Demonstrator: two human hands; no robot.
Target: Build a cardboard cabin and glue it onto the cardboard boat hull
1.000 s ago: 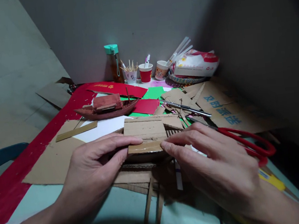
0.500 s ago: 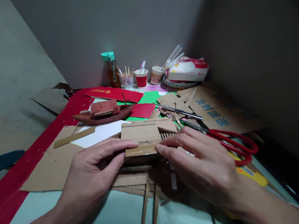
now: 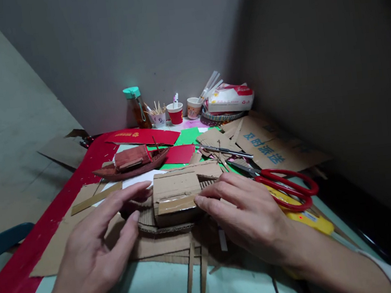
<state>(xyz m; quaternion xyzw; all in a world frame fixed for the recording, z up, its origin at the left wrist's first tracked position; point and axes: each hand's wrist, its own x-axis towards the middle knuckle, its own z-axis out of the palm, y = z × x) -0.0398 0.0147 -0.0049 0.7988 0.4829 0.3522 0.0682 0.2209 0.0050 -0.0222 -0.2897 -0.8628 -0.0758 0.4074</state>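
A cardboard model boat [image 3: 175,180] with a boxy cabin sits in front of me. A narrow cardboard strip [image 3: 176,205], shiny along its edges, lies across the near side of the cabin roof. At the strip's right end, my right hand [image 3: 250,213] has thumb and forefinger closed on it. My left hand [image 3: 94,245] is off the strip, with thumb and fingers apart beside the boat's left end. Behind the model stands a reddish-brown model boat [image 3: 132,163] with a rounded canopy.
Red-handled scissors [image 3: 288,187] lie to the right over a yellow tool [image 3: 310,223], with a craft knife [image 3: 226,150] beyond. Cardboard scraps and thin strips [image 3: 191,278] surround the model. A bottle [image 3: 138,108] and several paper cups [image 3: 175,115] line the wall.
My left hand has let go of the strip's left end and moved left, its fingers spreading. My right hand stays at the strip's right end. The camera view has shifted somewhat.
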